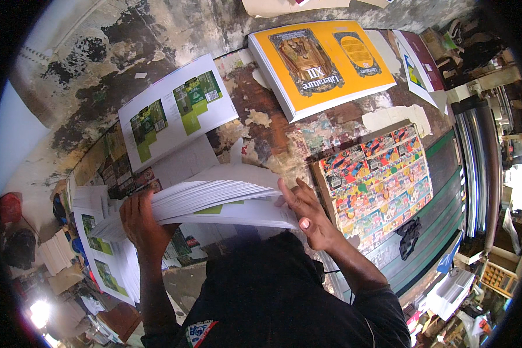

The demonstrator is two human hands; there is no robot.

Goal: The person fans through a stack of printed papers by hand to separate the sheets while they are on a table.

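Observation:
A thick, bowed stack of white paper sheets [214,198] is held up in front of my body, its layered edges fanned. My left hand [142,223] is closed around its left end. At the right end my right hand [312,219] has its fingers stretched out and apart, fingertips against or very close to the sheet edges. Part of a green print shows on a sheet low in the stack. Just beyond lies a pile of white sheets with green printed panels [174,110]. More green-printed sheets [107,261] sit left of my left forearm.
A stack of yellow printed covers [354,84] lies at the far side of the worn table. Right of my right hand is a stack of colourful printed sheets [377,180]. A black crumpled item [410,238] rests on green-striped boards. Rolls [478,156] stand farther right.

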